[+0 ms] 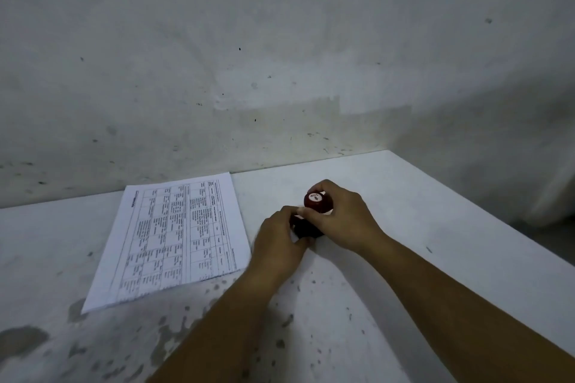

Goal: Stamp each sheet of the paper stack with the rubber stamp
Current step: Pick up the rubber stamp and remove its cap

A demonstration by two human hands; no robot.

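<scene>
Paper stack [174, 239] lies flat on the white table [435, 227], at about 9 o'clock from the hands, near the far table edge by the wall [280, 40]. Top sheet shows a printed grid of small text, too small to read. Long side runs roughly 7 to 1 o'clock. No hand touches it; the left wrist sits just beside its right edge. Table near edge, around 6–8 o'clock, has grey blotchy stains.

Left hand [280, 236] rests on the table just right of the stack, fingers curled in around a dark low object [306, 228] under the stamp, likely an ink pad or the stamp's base, cannot tell which. Thumb and fingertips pinch at its left side.

Rubber stamp [318, 202] stands upright above that dark object, at 1 o'clock from the left hand, well apart from the paper. Dark red round knob, white round label on top reading "TOP".

Right hand [339, 214] comes in from 4 o'clock, fingers wrapped over the far side of the knob, thumb on the near side, gripping it closed. Both forearms bare, running down to the lower right frame corner.
</scene>
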